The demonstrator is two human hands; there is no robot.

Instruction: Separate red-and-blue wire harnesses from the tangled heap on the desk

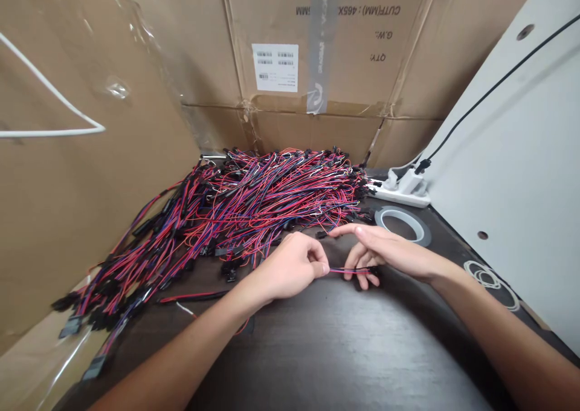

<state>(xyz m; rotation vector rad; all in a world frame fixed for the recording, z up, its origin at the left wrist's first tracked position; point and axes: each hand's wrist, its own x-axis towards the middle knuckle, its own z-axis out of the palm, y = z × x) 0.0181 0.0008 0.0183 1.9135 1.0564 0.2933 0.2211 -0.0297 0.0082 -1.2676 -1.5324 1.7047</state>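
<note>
Left hand (292,269) and right hand (385,254) each grip a wire lead (351,271) (red and blue).

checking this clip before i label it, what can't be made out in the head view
- Wire ends: hidden inside left hand and right hand.
- Carton label: print too small.
- Power strip: partly behind the white panel.
- Wire pile: single connectors blur together.
</note>
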